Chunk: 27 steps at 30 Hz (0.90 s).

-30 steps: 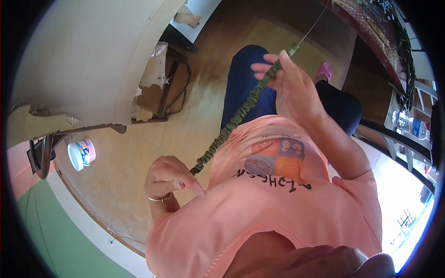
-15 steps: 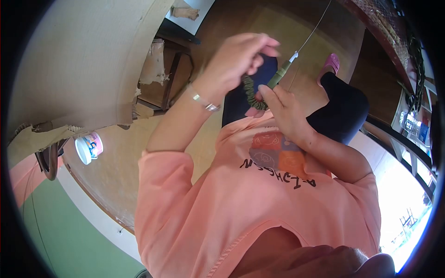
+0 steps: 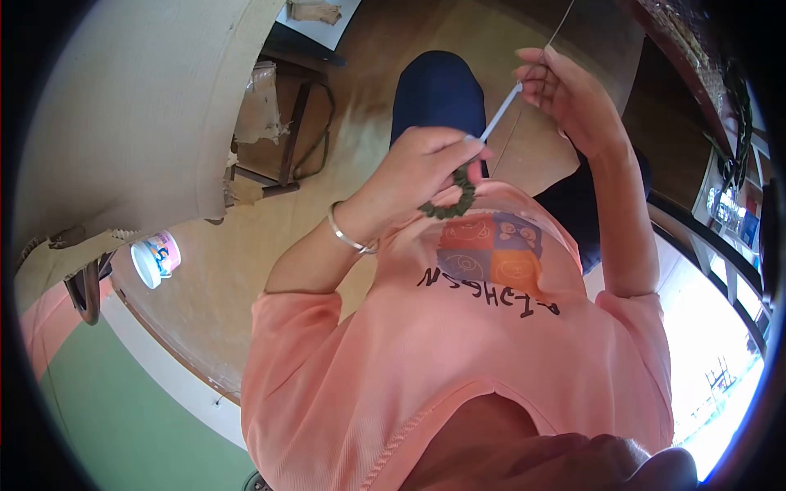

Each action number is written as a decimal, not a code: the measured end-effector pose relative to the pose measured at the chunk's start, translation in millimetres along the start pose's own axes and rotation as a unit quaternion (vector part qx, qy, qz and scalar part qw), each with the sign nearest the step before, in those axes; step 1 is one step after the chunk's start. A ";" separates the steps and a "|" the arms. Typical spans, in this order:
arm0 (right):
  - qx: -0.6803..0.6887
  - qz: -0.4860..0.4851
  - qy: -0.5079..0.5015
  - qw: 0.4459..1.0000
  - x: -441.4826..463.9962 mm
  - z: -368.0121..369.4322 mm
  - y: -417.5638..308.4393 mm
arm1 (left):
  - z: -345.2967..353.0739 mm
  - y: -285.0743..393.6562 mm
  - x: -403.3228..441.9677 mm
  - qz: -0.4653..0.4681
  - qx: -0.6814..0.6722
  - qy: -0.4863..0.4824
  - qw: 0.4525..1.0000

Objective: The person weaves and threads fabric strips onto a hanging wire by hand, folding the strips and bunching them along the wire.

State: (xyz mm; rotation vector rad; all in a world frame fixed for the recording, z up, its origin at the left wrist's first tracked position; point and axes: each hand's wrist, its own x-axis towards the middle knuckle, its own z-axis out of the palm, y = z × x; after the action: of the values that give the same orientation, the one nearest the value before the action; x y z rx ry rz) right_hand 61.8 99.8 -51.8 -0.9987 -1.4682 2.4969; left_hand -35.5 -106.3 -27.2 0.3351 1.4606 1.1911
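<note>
My left hand (image 3: pixel 422 168), with a bangle at its wrist, is closed round the lower part of a slim white rod (image 3: pixel 501 113). A dark green gathered fabric band (image 3: pixel 458 203) hangs in a curl below its fingers. The rod slants up to the right, its tip close to my right hand (image 3: pixel 565 94). My right hand is raised, its fingers curled round a thin cord (image 3: pixel 561 24) that runs upward. My left fingers hide the rod's lower end and part of the band.
A large pale panel (image 3: pixel 123 106) with torn edges fills the upper left. Below it, a white tub (image 3: pixel 155 260) rests on the floor. At the right are a dark-edged table (image 3: pixel 679 61) and metal rails (image 3: pixel 712 254). My knee (image 3: pixel 438 94) shows ahead.
My right hand has moved from the green band up to the cord. My left hand has come from the band's lower end to the rod. More white rod shows, and the band hangs curled.
</note>
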 end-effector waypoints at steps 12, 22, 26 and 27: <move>-0.024 -0.080 0.018 0.996 3.2 -7.1 -1.9 | 25.5 16.0 62.1 0.233 0.147 0.080 0.958; -0.148 -0.060 0.073 0.984 -6.1 -3.4 -20.5 | 28.0 15.2 68.9 0.445 0.412 0.146 0.782; -0.189 -0.056 0.063 0.978 -6.7 -7.8 -25.0 | 23.0 19.0 73.5 0.473 0.457 0.120 0.743; -0.196 -0.055 0.058 0.977 -7.0 -8.8 -25.8 | 21.1 20.2 75.7 0.482 0.471 0.109 0.731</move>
State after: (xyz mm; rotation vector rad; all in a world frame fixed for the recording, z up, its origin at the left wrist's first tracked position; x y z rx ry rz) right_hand 65.8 117.7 -30.4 -1.0585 -1.9631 2.0786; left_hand -47.9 -29.6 -50.6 1.9029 2.1102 1.1382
